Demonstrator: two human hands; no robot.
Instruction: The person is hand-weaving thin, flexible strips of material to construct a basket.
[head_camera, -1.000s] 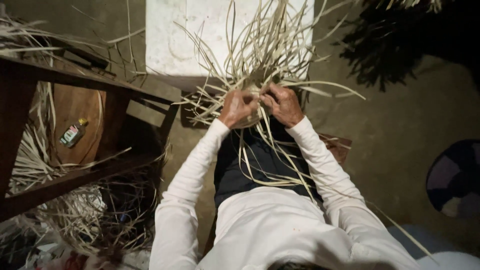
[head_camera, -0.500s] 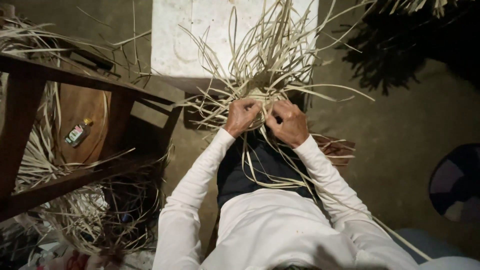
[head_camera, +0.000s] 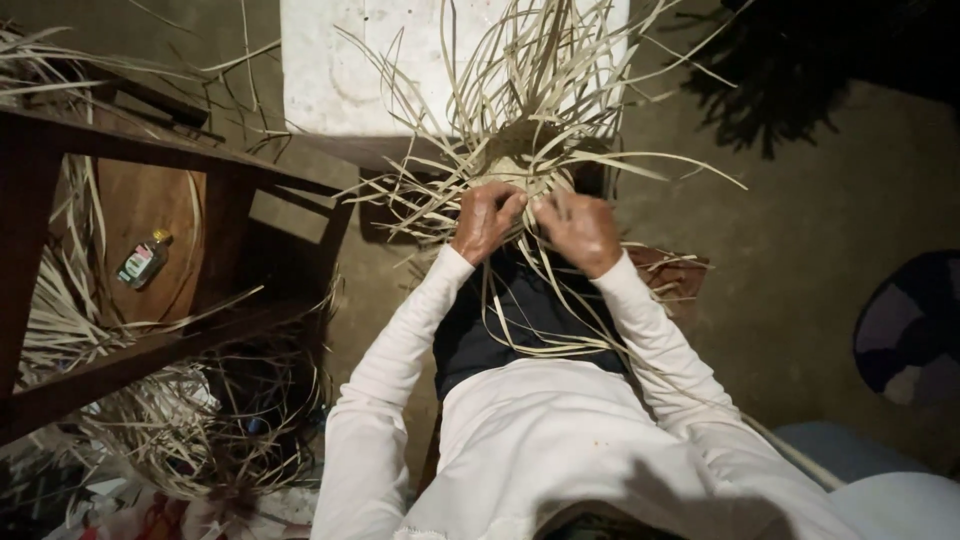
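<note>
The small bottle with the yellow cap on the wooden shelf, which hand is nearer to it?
The left hand. It is nearer the small yellow-capped bottle, which lies far off to its left on the wooden shelf. The right hand is farther still; both grip the pale straw weaving.

Dim, harsh overhead light, dark corners

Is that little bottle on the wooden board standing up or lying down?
Lying down: the small bottle rests on its side on the round wooden board, yellow cap pointing up-right.

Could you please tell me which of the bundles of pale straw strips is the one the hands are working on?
The fan of strips before the white block, gripped by both the left hand and right hand.
</note>
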